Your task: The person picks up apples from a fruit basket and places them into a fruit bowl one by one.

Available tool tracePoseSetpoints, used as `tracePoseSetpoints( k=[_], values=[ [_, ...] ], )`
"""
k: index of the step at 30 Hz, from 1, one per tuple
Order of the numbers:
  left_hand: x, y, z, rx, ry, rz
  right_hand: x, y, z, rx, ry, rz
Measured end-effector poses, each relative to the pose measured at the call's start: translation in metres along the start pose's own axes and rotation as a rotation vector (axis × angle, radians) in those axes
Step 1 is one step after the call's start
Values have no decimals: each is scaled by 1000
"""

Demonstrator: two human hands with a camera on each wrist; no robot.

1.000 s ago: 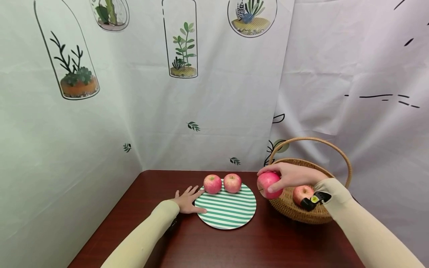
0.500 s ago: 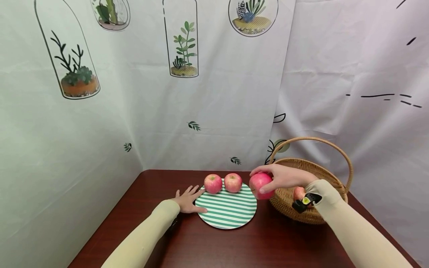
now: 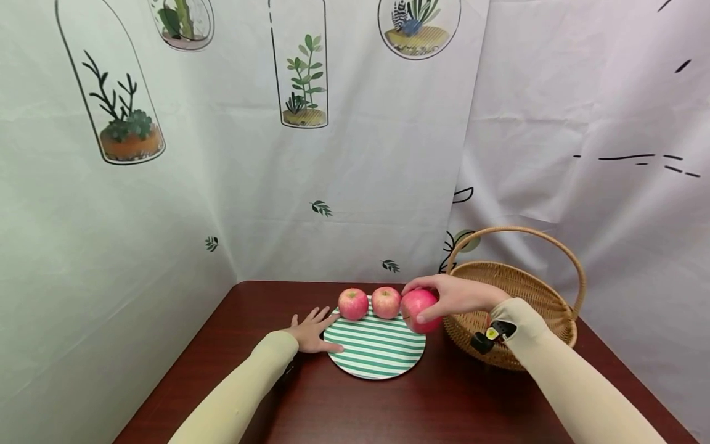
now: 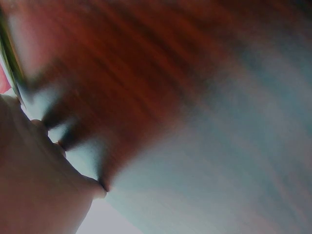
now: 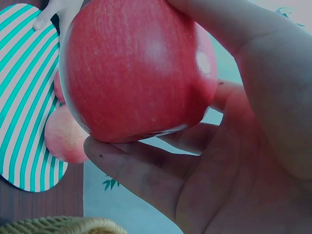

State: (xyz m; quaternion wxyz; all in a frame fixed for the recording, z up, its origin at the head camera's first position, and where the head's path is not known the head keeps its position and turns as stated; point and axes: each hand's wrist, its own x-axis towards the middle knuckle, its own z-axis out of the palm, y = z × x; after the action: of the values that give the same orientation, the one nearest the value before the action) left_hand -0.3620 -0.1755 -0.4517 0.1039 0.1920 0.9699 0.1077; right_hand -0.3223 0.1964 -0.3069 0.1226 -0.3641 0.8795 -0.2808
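My right hand grips a red apple between thumb and fingers, over the right edge of a round green-and-white striped mat. The right wrist view shows this apple close up, with fingers curled under and around it. Two more apples stand side by side at the mat's back edge, a left apple and a right apple. My left hand lies with spread, straight fingers at the mat's left edge, thumb on the stripes. In the left wrist view the left hand shows mostly from its side.
A wicker basket with a tall arched handle stands right of the mat; another apple inside is almost wholly hidden behind my right wrist. The dark red-brown table meets a printed white cloth at the back and sides.
My right hand has moved left with the apple, from over the basket's left rim to the mat's right edge. The left hand and the two apples on the mat have stayed put.
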Motion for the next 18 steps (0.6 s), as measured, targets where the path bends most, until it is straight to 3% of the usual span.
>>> tracePoseSetpoints(
  k=[18],
  values=[
    [0,2,-1,0,-7,-13,15,1,15,55,19,-6]
  ],
)
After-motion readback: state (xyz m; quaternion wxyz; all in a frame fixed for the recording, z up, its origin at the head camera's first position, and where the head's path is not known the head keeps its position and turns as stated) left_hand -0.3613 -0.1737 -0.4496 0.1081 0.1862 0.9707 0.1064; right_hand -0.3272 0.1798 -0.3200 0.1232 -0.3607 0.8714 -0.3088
